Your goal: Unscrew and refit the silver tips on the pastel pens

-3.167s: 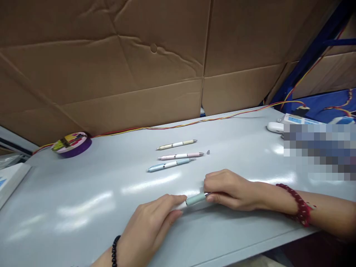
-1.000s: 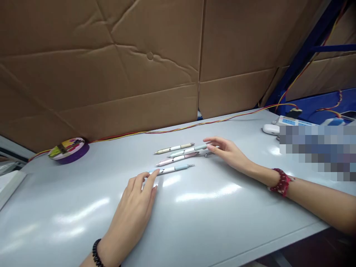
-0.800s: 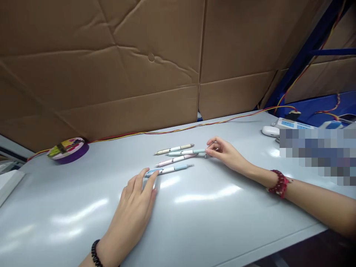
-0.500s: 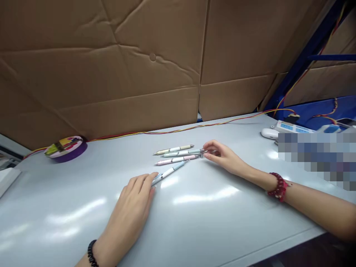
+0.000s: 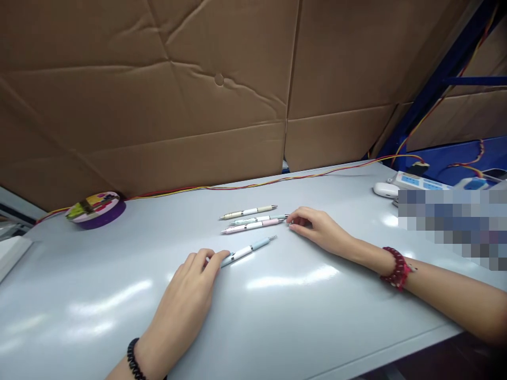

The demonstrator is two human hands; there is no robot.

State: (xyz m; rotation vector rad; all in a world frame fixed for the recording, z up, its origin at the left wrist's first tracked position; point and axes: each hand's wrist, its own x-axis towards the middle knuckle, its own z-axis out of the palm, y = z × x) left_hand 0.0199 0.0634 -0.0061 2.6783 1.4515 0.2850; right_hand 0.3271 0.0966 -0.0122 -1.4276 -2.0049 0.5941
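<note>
Four click pens lie on the grey table [image 5: 301, 316]. The beige pen [image 5: 249, 211], the green pen [image 5: 259, 218] and the pink pen [image 5: 253, 226] lie close together, nearly parallel. The blue pen [image 5: 250, 249] lies apart and nearer to me, at a slant. My left hand [image 5: 190, 287] rests flat on the table, its fingertips over the blue pen's left end. My right hand [image 5: 319, 228], fingers curled, pinches at the right tip of the green pen, next to the pink pen's tip.
A purple round tin [image 5: 96, 209] stands at the back left. A red-and-yellow cable [image 5: 253, 184] runs along the cardboard wall [image 5: 198, 95]. A white power strip [image 5: 415, 182] and a small white device [image 5: 385, 189] sit at the back right. A white edge [image 5: 10, 253] shows far left.
My left hand has drawn the blue pen towards me and slanted it away from the other pens. My right hand has laid the green pen between the beige and pink pens and stays at its tip.
</note>
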